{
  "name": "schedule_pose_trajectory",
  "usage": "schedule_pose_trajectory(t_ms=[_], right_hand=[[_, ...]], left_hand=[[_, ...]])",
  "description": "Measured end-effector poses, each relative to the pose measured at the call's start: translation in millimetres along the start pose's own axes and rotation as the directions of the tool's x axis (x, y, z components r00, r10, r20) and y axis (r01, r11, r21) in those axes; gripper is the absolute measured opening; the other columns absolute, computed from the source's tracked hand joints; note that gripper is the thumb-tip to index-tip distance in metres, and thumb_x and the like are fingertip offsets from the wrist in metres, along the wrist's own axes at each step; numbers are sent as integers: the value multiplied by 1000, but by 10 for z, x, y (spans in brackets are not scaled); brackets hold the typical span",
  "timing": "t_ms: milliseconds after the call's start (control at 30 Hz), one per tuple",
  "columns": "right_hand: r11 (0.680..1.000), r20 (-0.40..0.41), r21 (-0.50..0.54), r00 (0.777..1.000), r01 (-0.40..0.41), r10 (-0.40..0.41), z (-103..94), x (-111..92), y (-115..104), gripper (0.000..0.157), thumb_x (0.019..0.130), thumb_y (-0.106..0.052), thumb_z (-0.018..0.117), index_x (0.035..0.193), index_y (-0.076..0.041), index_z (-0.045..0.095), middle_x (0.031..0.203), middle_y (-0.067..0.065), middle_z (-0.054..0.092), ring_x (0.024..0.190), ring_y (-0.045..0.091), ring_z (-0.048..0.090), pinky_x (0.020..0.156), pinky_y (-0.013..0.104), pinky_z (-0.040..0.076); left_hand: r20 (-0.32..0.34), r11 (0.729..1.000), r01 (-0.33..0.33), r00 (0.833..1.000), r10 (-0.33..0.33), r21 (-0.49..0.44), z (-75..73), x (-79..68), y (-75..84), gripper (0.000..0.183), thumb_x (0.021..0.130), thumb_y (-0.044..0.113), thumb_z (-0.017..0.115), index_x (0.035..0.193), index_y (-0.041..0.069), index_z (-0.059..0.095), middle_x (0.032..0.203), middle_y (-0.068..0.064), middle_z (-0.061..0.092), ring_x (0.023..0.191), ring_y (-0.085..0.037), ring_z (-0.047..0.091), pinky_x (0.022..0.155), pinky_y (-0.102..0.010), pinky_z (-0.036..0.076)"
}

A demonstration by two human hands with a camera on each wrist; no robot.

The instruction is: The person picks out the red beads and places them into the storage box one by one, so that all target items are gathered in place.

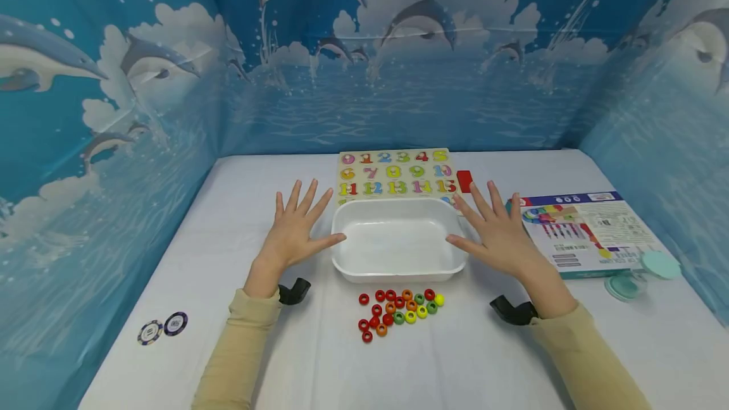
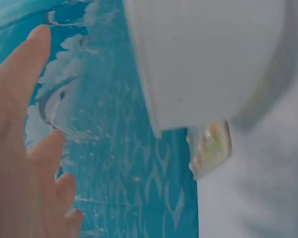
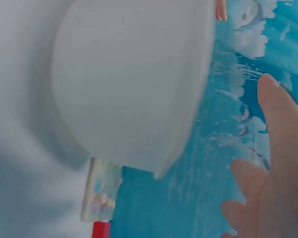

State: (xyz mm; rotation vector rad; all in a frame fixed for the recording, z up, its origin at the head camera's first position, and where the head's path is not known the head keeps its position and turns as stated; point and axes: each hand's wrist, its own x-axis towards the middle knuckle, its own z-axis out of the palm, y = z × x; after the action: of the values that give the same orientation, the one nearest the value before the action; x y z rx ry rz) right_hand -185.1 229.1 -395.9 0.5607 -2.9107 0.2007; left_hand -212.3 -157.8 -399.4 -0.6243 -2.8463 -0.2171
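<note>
Both hands are spread on either side of a white rectangular tray (image 1: 398, 271) in the head view. The left hand (image 1: 299, 229) has straight, parted fingers, its thumb tip overlapping the tray's left rim. On the other side the right hand (image 1: 501, 236) is likewise spread, its thumb over the tray's right rim. Neither hand holds anything. In the left wrist view the tray (image 2: 203, 64) looms large beside the left hand (image 2: 20, 144). The right wrist view shows the tray (image 3: 124, 84) beside the right hand (image 3: 278, 168). Several red, orange, green and yellow beads (image 1: 399, 302) lie in front of the tray.
A number puzzle board (image 1: 393, 171) lies behind the tray, with a red piece (image 1: 464, 181) at its right. A printed box (image 1: 586, 233) and a small round container (image 1: 625, 286) with a mint lid (image 1: 660, 264) sit right. Two chips (image 1: 175, 323) lie front left.
</note>
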Motion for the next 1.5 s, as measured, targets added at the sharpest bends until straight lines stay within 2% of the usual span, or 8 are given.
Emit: schedule_pose_trajectory(t_ms=[133,267,367,600,733,900,1300,1500], right_hand=[[978,-38,205,999,25,-18,-127,-80,-63,74,85,-52,48,144,-24,13,149,6,2,134,26,-9,101,55,-12],[883,-116,469,992,17,43,-199,-208,-166,67,86,-35,56,142,-26,21,146,6,20,132,29,15,98,63,15],[781,-215,623,970,44,117,-162,-322,-265,55,85,-21,60,135,-22,37,137,3,38,123,23,35,96,53,32],[496,-310,839,945,222,100,145,-532,-431,22,79,8,60,100,1,59,94,7,63,86,11,58,78,20,48],[479,-229,858,973,185,33,307,-604,-502,18,77,8,64,92,-2,64,87,5,65,79,13,61,69,23,51],[486,-163,861,987,147,-10,325,-645,-631,14,76,4,65,89,0,65,86,10,66,80,14,62,69,27,52],[506,-82,860,997,71,-2,555,-633,-594,21,76,-4,68,97,-2,66,97,9,65,90,19,60,76,29,50],[566,-41,824,998,6,49,782,-645,-541,23,76,-19,71,99,-14,68,96,-5,66,86,13,60,71,25,50]], left_hand=[[-81,964,-74,995,55,-254,-88,-32,70,82,79,66,44,143,30,9,149,2,-4,134,-24,-9,104,-54,-3],[-179,846,-131,983,43,-517,-127,-103,144,74,82,47,57,143,27,18,149,5,0,134,-18,-5,103,-57,7],[-233,694,-160,972,-12,-702,-70,-180,201,65,85,30,60,141,24,27,149,5,6,134,-15,3,102,-56,14],[-203,201,-176,971,-123,-964,263,-346,279,54,87,7,56,135,-1,33,147,-5,13,134,-18,12,106,-40,16],[-87,63,-81,991,-105,-995,456,-404,288,53,87,3,54,133,-6,30,147,-15,10,133,-23,13,106,-37,17],[45,-10,45,998,-39,-999,590,-433,262,55,86,-1,53,135,-2,28,148,-11,4,133,-27,11,107,-35,13],[145,-31,144,989,-17,-989,612,-399,206,69,77,-2,65,136,9,31,147,-5,13,133,-21,15,104,-25,20],[162,-21,162,987,-8,-987,556,-422,235,68,79,-7,60,137,7,28,147,-8,11,133,-26,13,105,-28,19]])
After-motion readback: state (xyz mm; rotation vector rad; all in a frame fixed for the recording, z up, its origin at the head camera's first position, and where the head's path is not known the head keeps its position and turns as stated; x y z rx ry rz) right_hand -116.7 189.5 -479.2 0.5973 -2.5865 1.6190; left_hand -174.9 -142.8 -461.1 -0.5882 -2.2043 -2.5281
